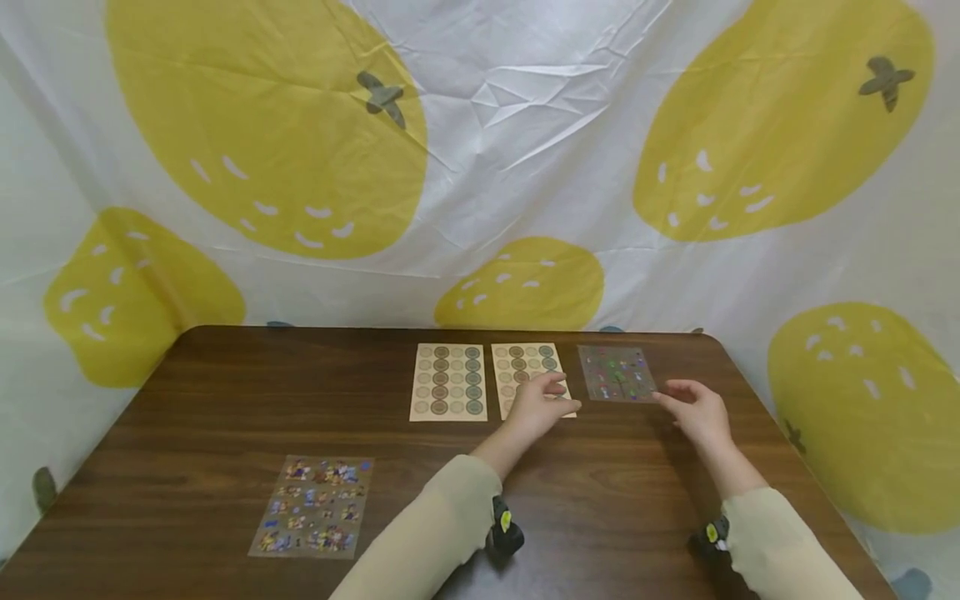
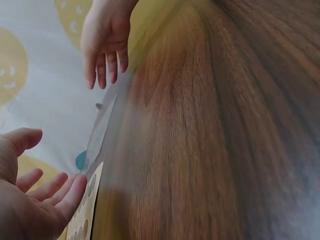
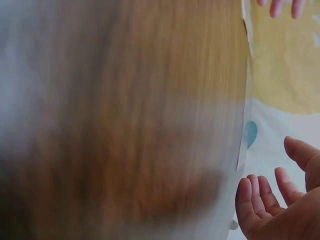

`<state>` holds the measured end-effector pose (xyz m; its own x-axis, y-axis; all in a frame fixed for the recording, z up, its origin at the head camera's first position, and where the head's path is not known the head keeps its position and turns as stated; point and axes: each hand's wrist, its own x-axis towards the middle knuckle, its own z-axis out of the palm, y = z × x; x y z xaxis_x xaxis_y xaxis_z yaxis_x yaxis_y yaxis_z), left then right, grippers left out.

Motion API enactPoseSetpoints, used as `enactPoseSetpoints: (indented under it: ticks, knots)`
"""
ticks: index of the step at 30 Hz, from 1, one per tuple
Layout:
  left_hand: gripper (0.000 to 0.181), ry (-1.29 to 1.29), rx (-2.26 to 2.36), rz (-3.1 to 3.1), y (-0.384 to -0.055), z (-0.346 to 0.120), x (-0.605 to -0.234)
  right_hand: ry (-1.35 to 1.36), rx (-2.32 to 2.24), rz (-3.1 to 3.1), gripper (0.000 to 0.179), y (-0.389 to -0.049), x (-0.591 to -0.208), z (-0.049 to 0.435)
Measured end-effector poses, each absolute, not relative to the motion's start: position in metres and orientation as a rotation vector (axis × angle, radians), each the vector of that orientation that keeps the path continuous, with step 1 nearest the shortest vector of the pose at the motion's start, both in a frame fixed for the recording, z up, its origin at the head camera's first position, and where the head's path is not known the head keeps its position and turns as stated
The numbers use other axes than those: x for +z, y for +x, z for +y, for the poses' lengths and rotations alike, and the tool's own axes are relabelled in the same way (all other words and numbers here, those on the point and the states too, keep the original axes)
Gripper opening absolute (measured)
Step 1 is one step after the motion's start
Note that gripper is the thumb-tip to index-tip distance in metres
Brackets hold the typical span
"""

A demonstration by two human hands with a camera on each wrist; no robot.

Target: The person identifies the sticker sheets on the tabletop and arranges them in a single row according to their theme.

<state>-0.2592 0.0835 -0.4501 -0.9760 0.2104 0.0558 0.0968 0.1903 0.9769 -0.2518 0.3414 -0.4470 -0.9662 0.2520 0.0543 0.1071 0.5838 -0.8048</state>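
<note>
Wood-grain tbl (image 1: pixel 187 408), fruit-print cloth (image 1: pixel 517 192) behind. L hand (image 1: pixel 536 406), fingers apart, over rt dotted sheet (image 1: pixel 517 365); R hand (image 1: pixel 701 415), fingers apart, nr corner of clear sticker sheet (image 1: pixel 617 373).

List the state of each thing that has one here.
Left hand, holding nothing
Right hand, holding nothing
Left circle sheet, flat, unobstructed
Right circle sheet, lying flat, partly hidden
Far clear sheet, lying flat
Near clear sheet, lying flat
Backdrop, hanging, creased
</note>
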Motion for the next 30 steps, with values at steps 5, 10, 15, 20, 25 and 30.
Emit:
enactPoseSetpoints:
  ticks: [5,10,15,20,25,30]
  knots:
    - [0.053,0.302,1.885,2.384,-0.261,0.093,-0.450,-0.288,1.321,-2.703,0.051,-0.261,-0.446,0.350]
    - [0.056,0.234,1.924,2.289,-0.263,0.102,-0.451,-0.257,1.300,-2.761,0.052,-0.270,-0.447,0.359]
    - [0.060,0.164,2.013,2.118,-0.265,0.112,-0.452,-0.239,1.222,-2.828,0.052,-0.277,-0.447,0.365]
    - [0.063,0.100,2.033,2.051,-0.267,0.119,-0.451,-0.198,1.157,-2.854,0.052,-0.284,-0.447,0.363]
    - [0.064,0.061,2.080,1.959,-0.270,0.121,-0.455,-0.189,1.172,-2.859,0.051,-0.290,-0.448,0.358]
    - [0.066,0.061,2.131,1.859,-0.275,0.124,-0.458,-0.197,1.226,-2.836,0.051,-0.294,-0.449,0.356]
